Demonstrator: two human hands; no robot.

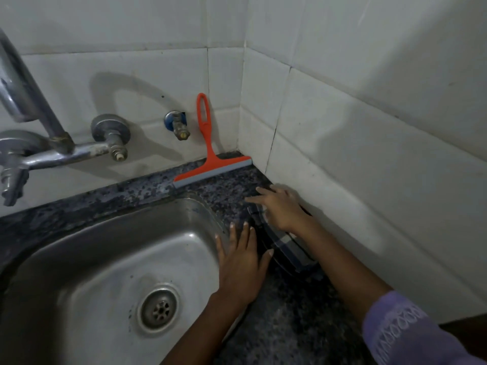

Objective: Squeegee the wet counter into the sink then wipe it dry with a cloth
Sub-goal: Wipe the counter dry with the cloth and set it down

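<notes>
The left hand [241, 262] is laid flat with fingers spread, at the sink [105, 259] rim. The right hand [280, 209] is spread over a dark, clear-edged object [287, 252] on the counter [232, 191]; what it is cannot be told. The orange squeegee [210, 156] is left untouched, propped against the tiled wall [369, 114] in the corner. Squeegeeing and wiping seem not yet begun. No cloth is seen. No writing can be read.

Dark object [286, 248] under right hand [283, 209] unidentifiable (blurred, low light); faucet [29, 133] cropped at left edge.
</notes>
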